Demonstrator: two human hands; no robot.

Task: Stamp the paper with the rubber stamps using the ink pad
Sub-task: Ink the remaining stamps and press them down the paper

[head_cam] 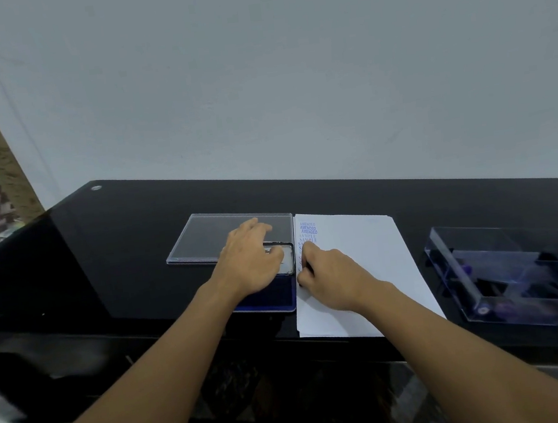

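White paper (364, 247), long axis toward wall (290, 72)

My glossy black table (121, 262) carrying the open ink pad (273, 299), white paper (368, 253) lying just beside it, clear box (457, 282) sitting further right

The right hand (333, 281), on the left edge of the paper (371, 253), covers nearly all of the stamp (305, 266) it grips; only a dark sliver shows. It also hides the lower rows of blue print on the paper. Just left of the paper, the left hand (249, 266) covers most of the ink pad (273, 299), leaving a few letters of its label. Right of the paper, a clear box (447, 255) runs off the picture's edge, its purple contents too blurred to tell.
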